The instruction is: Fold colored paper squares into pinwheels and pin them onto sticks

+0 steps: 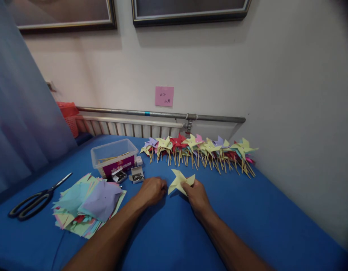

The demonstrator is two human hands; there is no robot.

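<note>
A pale yellow paper pinwheel is pinched in my right hand, thumb on top of its folded middle. No stick shows on it. My left hand is curled closed just left of the pinwheel, apart from it; whatever its fingers may hold is hidden. Close behind the left hand lies a small open box of metal pushpins, with a second small box of pins beside it. To the left, a pile of coloured paper squares lies on the blue cloth, a purple sheet on top.
A clear plastic tub with a few thin sticks stands behind the pin boxes. Black-handled scissors lie at far left. Finished pinwheels on sticks line the back of the blue-covered table, before a radiator and wall.
</note>
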